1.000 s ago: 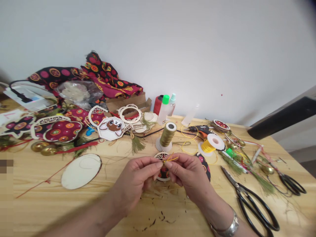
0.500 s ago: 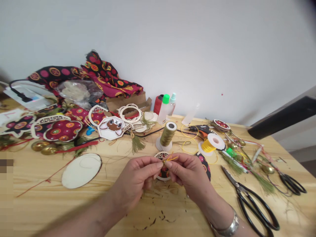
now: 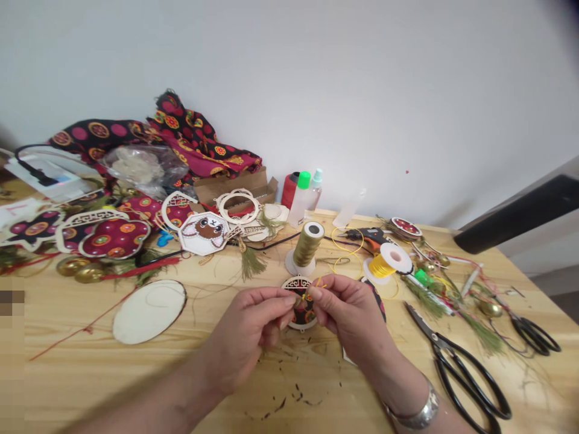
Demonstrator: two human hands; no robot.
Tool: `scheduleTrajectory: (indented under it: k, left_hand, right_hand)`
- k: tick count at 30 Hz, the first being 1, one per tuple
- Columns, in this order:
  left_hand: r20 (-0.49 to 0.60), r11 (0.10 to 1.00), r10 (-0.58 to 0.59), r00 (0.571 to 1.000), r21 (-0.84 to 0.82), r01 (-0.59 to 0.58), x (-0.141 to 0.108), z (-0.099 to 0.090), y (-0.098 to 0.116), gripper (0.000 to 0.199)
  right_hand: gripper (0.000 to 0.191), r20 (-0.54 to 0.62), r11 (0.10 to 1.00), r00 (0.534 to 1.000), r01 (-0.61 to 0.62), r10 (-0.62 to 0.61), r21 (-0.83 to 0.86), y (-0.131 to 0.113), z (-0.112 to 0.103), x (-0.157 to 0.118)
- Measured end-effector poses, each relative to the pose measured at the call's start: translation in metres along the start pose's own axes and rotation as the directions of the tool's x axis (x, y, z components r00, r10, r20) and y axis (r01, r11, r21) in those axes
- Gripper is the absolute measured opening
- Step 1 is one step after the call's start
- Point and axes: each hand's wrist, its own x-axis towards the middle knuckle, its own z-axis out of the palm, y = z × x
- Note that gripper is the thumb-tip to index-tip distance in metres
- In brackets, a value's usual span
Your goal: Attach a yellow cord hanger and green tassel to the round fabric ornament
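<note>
A thin yellow cord (image 3: 319, 282) is pinched by the left hand (image 3: 266, 313) and the right hand (image 3: 346, 304), with the fingertips of each pressed together. A round charm (image 3: 302, 317) is seen just behind the cord, partly covered by the hands. From the cord, a tall green spool (image 3: 307, 247) is seen at twelve o'clock, a yellow spool (image 3: 382, 265) at two, big scissors (image 3: 438, 342) at four, and a white oval (image 3: 149, 316) at nine.
</note>
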Motion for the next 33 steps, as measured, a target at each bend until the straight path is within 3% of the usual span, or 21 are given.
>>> scheduleTrajectory:
  k: [11, 23, 30, 33]
  left_hand:
    - [0.057, 0.976, 0.052, 0.997, 0.207, -0.062, -0.0007, -0.0024, -0.0042, 0.021]
    - [0.008, 1.0, 0.01, 1.0, 0.003, -0.01, 0.0, -0.0019, -0.0057, 0.014]
    - [-0.002, 1.0, -0.022, 1.0, -0.014, 0.022, 0.0003, 0.0016, -0.0019, 0.023]
    - [0.016, 0.999, 0.016, 1.0, 0.035, -0.017, 0.0007, -0.0001, -0.0035, 0.018]
  right_hand:
    - [0.028, -0.002, 0.989, 0.997, 0.079, -0.08, -0.124, 0.0039, -0.0043, 0.0007]
    - [0.033, -0.011, 0.999, 1.0, 0.018, -0.019, -0.051, 0.0005, -0.0028, 0.0012]
    - [0.032, -0.023, 0.999, 0.999, 0.026, -0.027, -0.044, 0.0005, -0.0026, 0.0017]
    - [0.033, -0.022, 0.998, 1.0, 0.018, -0.02, -0.054, -0.0007, -0.0019, 0.0016]
